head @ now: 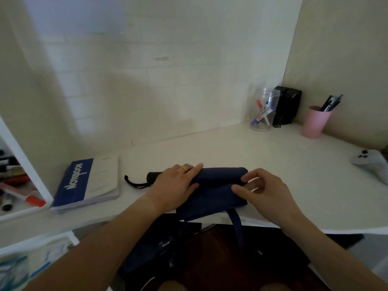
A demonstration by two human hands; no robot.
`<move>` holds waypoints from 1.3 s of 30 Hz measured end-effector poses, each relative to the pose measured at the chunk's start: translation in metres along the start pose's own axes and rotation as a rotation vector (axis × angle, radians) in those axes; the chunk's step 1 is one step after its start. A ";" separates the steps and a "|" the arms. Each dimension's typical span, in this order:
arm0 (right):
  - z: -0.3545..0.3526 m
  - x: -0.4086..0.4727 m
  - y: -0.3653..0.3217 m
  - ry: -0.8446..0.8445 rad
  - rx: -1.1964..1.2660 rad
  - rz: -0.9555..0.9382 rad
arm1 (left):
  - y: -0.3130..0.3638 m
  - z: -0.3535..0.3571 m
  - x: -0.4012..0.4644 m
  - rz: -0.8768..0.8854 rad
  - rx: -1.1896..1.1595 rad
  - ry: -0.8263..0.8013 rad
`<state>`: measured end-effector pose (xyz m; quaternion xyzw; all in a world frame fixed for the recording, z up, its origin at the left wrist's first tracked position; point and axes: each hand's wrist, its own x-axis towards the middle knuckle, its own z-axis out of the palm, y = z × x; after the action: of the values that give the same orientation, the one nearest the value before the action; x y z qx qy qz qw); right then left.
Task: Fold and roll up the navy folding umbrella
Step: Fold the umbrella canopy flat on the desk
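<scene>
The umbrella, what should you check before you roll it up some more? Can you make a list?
1. Navy umbrella lying flat on the white desk: ok.
2. Left hand pressing the roll down near the black handle: ok.
3. Right hand pinching the cloth at the far end: ok.
4. Closing strap free, hanging off the desk edge: ok.
5. Loose cloth all tucked in: not ok, a flap still lies open at the front.
6. Ribs lined up inside: cannot tell.

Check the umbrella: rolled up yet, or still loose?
Partly rolled. The umbrella forms a roll along the desk, but a flap and the strap still hang loose off the edge.
</scene>
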<state>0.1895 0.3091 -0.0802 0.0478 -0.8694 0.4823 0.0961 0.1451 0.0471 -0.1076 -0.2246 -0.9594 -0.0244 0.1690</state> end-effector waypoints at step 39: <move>0.008 0.081 -0.017 -0.460 -0.637 -0.436 | -0.002 -0.032 0.002 -0.028 -0.104 -0.063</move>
<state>0.1129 0.2939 -0.0527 0.3042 -0.9428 0.1357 0.0095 0.1529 0.0424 -0.0768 -0.2201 -0.9648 -0.0693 0.1264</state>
